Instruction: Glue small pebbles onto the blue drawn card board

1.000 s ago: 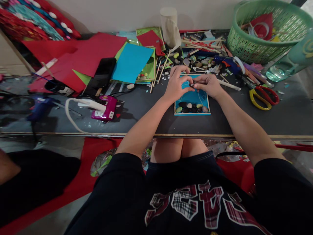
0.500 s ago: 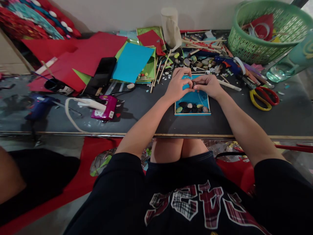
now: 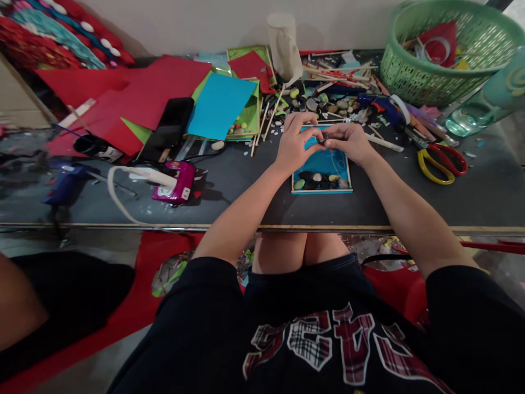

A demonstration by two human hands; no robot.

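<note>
My left hand [image 3: 296, 143] and my right hand [image 3: 346, 142] meet over a small blue framed board [image 3: 322, 166] on the dark table [image 3: 246, 186]. Fingertips of both hands pinch a small dark pebble [image 3: 324, 138] between them, just above the board's far end. A row of dark, white and green pebbles [image 3: 320, 180] lies along the board's near edge. Loose pebbles [image 3: 324, 104] and wooden sticks lie just beyond my hands.
A green basket [image 3: 443, 49], yellow-and-red scissors [image 3: 442, 162] and a blue glue gun [image 3: 381, 106] sit to the right. Red, blue and green paper sheets [image 3: 176, 93], a black phone [image 3: 168, 128], a pink device [image 3: 174, 183] and another glue gun [image 3: 65, 180] lie left. A person's arm [image 3: 16, 306] shows at lower left.
My hands stay together over the blue board with only slight finger shifts. The other person's arm at lower left has moved a little.
</note>
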